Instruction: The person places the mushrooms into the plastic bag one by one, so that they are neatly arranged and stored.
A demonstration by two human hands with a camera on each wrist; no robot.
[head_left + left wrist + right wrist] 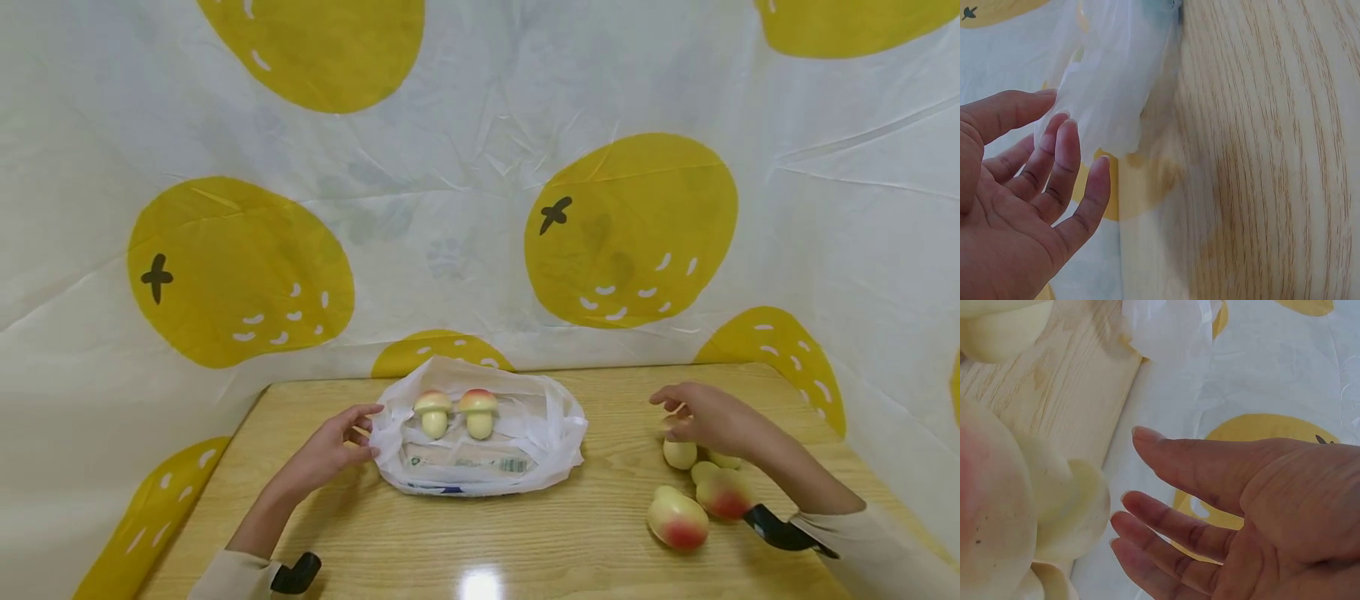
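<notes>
Softly lit in the head view, with glare on the table [555, 537] at bottom centre and blur over a red-tipped fruit [722, 493] at lower right; dimmer in the right wrist view.

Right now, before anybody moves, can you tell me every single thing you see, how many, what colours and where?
Mushrooms: two, pale yellow with reddish caps, in the bag
Bag: one, white plastic, middle of the table, opened out
Rounded pieces: at least four, yellow, red showing on two, table's right side; some are partly hidden
Table: one, light brown wood, under the bag and pieces
Cloth: looks like one, white with yellow fruit prints, behind and beside the table
Sleeves: two, beige, on the forearms
Wrist gadgets: two, black, by the cuffs
Left hand: one, fingers at the bag's left edge
Right hand: one, above the pieces
</notes>
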